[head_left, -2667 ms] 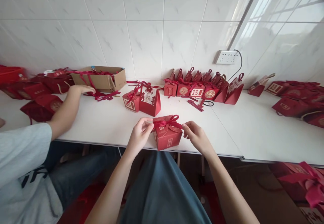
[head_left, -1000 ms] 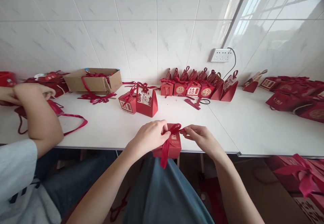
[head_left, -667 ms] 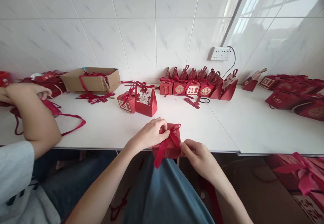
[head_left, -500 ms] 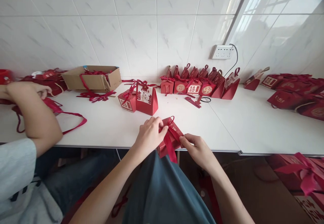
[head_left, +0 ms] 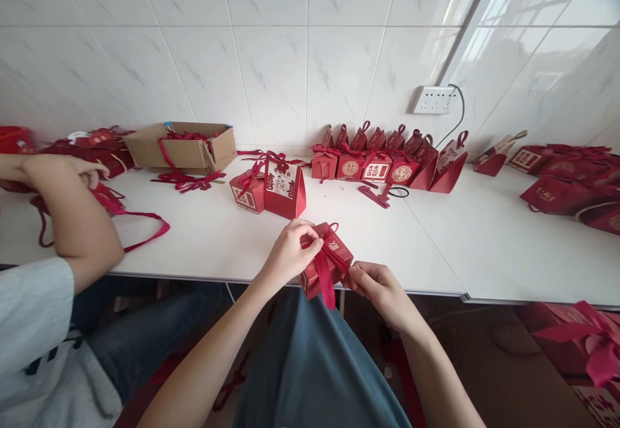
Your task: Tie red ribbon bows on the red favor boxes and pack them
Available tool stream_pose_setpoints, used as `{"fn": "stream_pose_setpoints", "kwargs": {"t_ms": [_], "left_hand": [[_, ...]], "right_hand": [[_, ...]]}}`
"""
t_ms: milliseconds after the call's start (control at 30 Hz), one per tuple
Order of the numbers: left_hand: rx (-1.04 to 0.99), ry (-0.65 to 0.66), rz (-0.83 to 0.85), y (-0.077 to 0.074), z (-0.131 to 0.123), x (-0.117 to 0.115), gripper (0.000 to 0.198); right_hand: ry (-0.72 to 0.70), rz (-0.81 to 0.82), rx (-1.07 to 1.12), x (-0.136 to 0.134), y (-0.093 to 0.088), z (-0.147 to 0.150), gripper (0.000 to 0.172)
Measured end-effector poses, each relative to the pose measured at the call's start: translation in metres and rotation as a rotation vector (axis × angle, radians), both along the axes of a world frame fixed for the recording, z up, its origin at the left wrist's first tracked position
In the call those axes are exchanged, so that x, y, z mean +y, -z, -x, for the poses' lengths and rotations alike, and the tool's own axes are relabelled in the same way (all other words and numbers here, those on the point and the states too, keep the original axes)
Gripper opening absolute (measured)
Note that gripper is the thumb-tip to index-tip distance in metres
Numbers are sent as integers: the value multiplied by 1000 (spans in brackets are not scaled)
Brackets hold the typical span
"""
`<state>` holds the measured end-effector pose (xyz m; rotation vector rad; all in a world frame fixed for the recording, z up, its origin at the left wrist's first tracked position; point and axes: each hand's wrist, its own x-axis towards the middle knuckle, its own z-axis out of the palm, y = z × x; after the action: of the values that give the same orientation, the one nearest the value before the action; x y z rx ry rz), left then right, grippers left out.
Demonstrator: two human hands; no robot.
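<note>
White table [head_left: 387, 241] is spanning the frame, box [head_left: 310, 277] sitting below centre, left hand [head_left: 292, 246] pinching its ribbon [head_left: 325, 278], apparently steadying it, right hand [head_left: 380, 286] gripping one end [head_left: 340, 262], seemingly keeping it taut

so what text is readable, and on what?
"囍": white-panelled box at back
"囍": small box beside tall peaked box
Tall peaked box: print too blurred
Held box: gold lettering, too small
Round emblems: too small
Right pile: too small
Lower-right panel: cut off
Grey shirt: partly hidden
</note>
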<state>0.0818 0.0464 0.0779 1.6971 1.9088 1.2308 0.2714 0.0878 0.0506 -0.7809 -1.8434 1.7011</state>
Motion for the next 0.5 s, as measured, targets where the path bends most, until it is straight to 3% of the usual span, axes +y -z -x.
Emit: {"fn": "stream_pose_setpoints", "kwargs": {"t_ms": [300,433,500], "left_hand": [[-58,-2,28,-1,0,2,10],[-159,42,50,0,8,0,13],[-273,23,43,1,13,-5,23]], "right_hand": [[-24,102,106,2,6,-3,45],[16,-18,-58,11,2,-12,51],[115,-104,-132,22,-2,-16,52]]}}
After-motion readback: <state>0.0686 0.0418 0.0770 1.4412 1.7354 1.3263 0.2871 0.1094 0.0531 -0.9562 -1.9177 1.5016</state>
